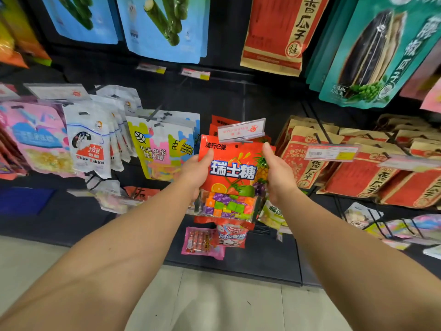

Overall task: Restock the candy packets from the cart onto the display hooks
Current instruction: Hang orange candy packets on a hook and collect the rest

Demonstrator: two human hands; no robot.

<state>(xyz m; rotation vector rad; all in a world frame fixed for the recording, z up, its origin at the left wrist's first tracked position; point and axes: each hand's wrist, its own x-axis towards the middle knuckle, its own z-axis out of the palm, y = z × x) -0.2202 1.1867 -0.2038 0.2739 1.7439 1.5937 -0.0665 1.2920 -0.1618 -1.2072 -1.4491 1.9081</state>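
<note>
I cannot see the hook itself: the clear price tag [241, 130] covers its tip, and more red packets behind are mostly hidden. My left hand [194, 173] grips the left edge of the red candy packet [232, 177], thumb on its front, fingers out of sight behind. My right hand [278, 175] clamps the right edge the same way. The packet is upright, its top hole just under the tag. Gummy packets [156, 151] hang just left, brown seed bags [307, 158] just right; the floor [214, 302] below is open.
</note>
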